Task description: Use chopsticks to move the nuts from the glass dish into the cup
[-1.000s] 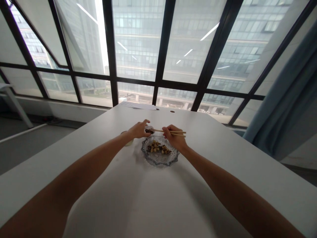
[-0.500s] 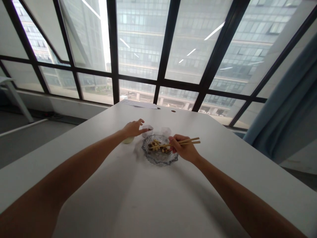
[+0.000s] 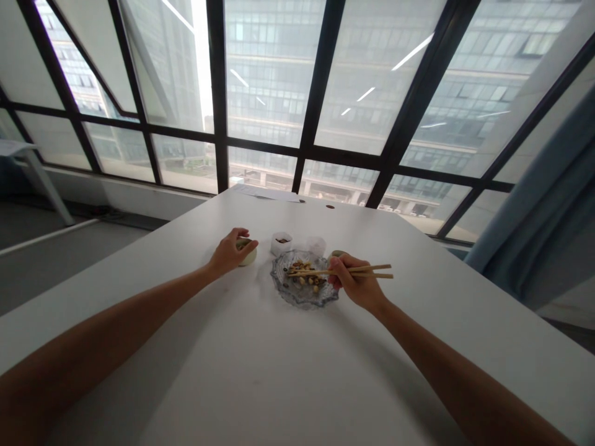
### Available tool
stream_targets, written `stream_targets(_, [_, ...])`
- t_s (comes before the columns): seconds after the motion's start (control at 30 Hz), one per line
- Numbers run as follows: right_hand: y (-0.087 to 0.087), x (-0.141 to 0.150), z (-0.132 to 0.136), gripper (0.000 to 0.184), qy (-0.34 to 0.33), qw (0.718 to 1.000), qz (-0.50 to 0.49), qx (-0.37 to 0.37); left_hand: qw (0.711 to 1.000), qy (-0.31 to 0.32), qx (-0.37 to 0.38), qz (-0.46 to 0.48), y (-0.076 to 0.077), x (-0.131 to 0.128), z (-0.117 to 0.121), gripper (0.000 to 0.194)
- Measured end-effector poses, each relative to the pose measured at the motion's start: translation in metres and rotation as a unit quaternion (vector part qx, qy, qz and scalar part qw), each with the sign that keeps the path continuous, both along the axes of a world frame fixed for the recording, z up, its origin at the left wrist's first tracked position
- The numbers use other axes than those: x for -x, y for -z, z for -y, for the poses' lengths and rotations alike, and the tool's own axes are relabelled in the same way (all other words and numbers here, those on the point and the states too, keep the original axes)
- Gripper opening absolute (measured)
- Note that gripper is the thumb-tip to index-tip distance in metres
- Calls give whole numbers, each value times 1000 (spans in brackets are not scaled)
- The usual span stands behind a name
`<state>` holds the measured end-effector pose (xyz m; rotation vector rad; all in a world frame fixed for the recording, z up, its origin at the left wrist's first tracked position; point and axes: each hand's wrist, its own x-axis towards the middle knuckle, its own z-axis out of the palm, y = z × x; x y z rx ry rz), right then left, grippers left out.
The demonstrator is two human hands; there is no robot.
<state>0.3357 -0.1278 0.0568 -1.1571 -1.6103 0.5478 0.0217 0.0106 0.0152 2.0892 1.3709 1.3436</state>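
Observation:
My right hand [image 3: 359, 285] grips a pair of wooden chopsticks [image 3: 372, 270], whose tips reach into a clear glass dish [image 3: 304, 303] with a scalloped rim. In the dish lie mixed pale and dark pieces [image 3: 316, 280] that look like nuts or beans. My left hand [image 3: 230, 251] curves round a small pale cup [image 3: 248, 257] left of the dish, thumb on the near side and fingers on the far side. Just behind the dish stand a white cup [image 3: 281, 248] with dark bits inside and a translucent cup [image 3: 316, 246]. Partly behind my right hand is another greenish cup [image 3: 338, 253].
All of this stands on a white table [image 3: 260, 359]. Papers [image 3: 267, 194] lie at its far edge, near two dark round spots. Beyond are large windows with black frames, and a blue curtain [image 3: 539, 204] hangs at the right.
My left hand has moved left and back, from beside the white cup to round the pale cup. The chopsticks stay in the dish, and the view has shifted slightly.

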Motion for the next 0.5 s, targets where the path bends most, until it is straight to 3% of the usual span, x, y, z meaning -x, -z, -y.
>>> stream_targets(0.17, [5, -2, 4, 51, -7, 1000, 27, 3, 1000, -2, 7, 19, 12, -2, 0, 59])
stream_targets(0.3, [8, 1, 8, 52, 9, 999, 36, -19, 1000, -9, 10, 16, 14, -2, 0, 62])
stream_targets(0.5, [6, 9, 9, 51, 5, 1000, -3, 9, 1000, -16, 18, 7, 14, -1, 2, 65])
